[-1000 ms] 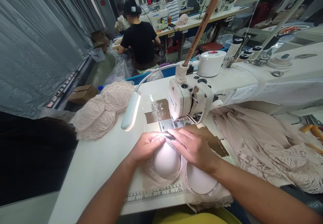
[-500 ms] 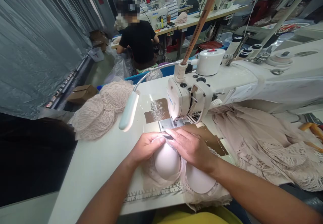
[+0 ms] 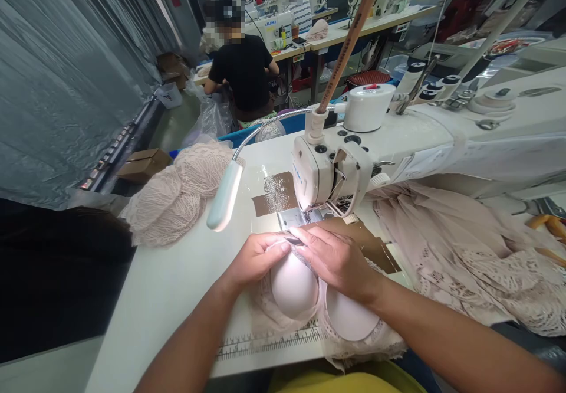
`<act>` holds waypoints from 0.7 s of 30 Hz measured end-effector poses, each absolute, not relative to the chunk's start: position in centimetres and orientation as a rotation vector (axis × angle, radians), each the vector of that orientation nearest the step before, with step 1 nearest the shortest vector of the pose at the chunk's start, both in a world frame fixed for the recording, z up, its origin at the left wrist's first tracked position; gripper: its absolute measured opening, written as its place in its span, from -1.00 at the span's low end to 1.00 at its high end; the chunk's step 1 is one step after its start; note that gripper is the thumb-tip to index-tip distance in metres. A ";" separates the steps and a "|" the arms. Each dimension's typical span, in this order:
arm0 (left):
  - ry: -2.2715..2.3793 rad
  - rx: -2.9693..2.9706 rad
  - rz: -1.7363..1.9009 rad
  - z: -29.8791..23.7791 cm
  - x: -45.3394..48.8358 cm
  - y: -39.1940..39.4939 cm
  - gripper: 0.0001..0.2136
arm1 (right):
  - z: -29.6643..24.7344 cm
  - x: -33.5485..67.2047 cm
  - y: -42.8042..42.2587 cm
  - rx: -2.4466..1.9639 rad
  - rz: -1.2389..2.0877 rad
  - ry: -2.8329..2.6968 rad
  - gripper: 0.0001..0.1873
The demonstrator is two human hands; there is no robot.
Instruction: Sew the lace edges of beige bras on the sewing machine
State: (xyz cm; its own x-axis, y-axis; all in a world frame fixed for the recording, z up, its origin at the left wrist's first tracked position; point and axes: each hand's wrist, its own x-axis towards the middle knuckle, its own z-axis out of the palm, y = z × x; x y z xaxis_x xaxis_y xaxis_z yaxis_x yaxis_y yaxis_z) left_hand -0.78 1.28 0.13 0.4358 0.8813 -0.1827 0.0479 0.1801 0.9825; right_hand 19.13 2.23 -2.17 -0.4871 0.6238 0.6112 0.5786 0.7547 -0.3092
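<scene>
A pale pink lace bra [image 3: 294, 290] lies on the table in front of the sewing machine [image 3: 312, 172], its two moulded cups facing up. My left hand [image 3: 260, 257] pinches the upper edge of the left cup between thumb and fingers. From the right, my right hand [image 3: 336, 257] is closed on the same edge, its fingertips close to the left thumb. A small dark strip shows between the two hands; I cannot make out what it is. Both hands are just in front of the lit needle area and metal plate [image 3: 289, 219]. The right forearm passes over the other cup.
Stacked lace cups [image 3: 177, 195] lie at the left of the table [image 3: 177, 287]. A lamp [image 3: 225, 198] on a bendy neck hangs beside the machine. Lace fabric [image 3: 460, 251] is heaped at right, near orange-handled scissors [image 3: 546, 228]. A co-worker [image 3: 243, 71] sits ahead with their back turned.
Almost nothing differs. Both hands keep their hold on the bra's edge, and the cups have shifted very slightly.
</scene>
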 end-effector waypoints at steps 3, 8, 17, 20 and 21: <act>0.960 1.273 0.718 0.1 -0.7 1.3 -0.68 | -2.1 19.1 2.2 -0.879 0.100 -2.215 -0.67; 1.014 1.258 0.728 -0.2 -0.9 1.5 -0.71 | -1.8 19.2 2.1 -0.868 0.385 -2.184 -0.67; 1.022 1.205 0.728 -0.5 -1.3 1.5 -0.82 | -1.6 19.1 3.1 -1.027 1.324 -1.801 -0.47; 1.045 1.192 0.729 -0.5 -1.4 1.6 -0.80 | -1.5 19.0 3.2 -0.975 1.429 -1.778 -0.59; 1.053 1.187 0.728 -0.4 -1.4 1.6 -0.79 | -1.4 19.0 3.2 -0.963 1.438 -1.778 -0.62</act>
